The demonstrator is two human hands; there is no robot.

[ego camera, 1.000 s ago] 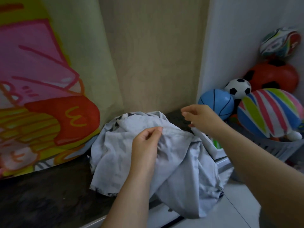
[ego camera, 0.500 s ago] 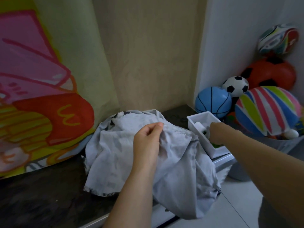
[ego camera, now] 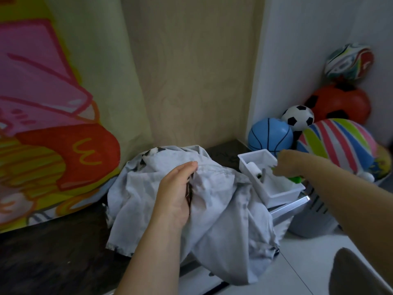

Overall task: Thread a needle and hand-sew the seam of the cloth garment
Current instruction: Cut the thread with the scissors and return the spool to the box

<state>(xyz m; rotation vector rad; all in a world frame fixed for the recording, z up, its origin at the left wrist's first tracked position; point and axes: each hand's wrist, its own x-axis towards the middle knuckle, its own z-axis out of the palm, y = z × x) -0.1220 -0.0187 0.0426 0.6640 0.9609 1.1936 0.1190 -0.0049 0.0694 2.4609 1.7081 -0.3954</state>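
My left hand [ego camera: 177,194] pinches a fold of the garment [ego camera: 223,209], which lies heaped on the dark counter [ego camera: 53,252]. My right hand [ego camera: 284,163] reaches into the white box [ego camera: 282,195] just beside it. Its fingers are blurred, so I cannot tell whether they grasp anything. No stitching shows, and I judge sewing not begun. The box contents are indistinct.
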